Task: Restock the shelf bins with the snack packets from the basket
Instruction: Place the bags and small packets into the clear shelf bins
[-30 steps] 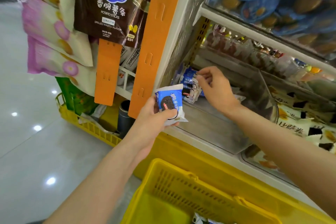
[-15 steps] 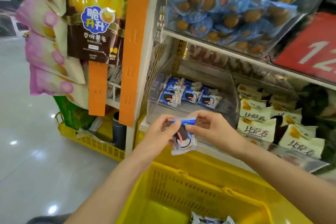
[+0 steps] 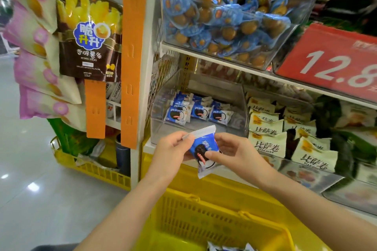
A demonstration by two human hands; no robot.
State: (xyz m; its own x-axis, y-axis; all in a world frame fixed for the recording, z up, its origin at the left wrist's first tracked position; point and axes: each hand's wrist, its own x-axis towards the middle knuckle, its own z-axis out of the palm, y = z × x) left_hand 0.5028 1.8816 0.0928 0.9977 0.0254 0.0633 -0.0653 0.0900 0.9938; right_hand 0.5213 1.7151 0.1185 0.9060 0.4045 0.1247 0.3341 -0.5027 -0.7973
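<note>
A blue and white snack packet (image 3: 201,144) with a dark cookie picture hangs in front of the shelf edge, held between both hands. My left hand (image 3: 170,150) pinches its upper left seam. My right hand (image 3: 232,152) grips its right side, thumb on the front. Behind it a clear shelf bin (image 3: 163,128) holds several matching blue packets (image 3: 195,111) towards its back. The yellow basket (image 3: 204,222) sits below my arms, with a few packets (image 3: 226,247) showing at its bottom edge.
The bin to the right holds cream packets (image 3: 267,130). Above, a clear bin is piled with blue-wrapped snacks (image 3: 220,18) beside a red price sign (image 3: 330,57). Orange hanging strips (image 3: 133,57) carry snack bags (image 3: 89,34) at the left. A yellow crate (image 3: 91,167) stands on the floor.
A second ago my left hand alone held the packet while my right hand reached into the bin. My right hand came back and now both hold the packet, turned more upright.
</note>
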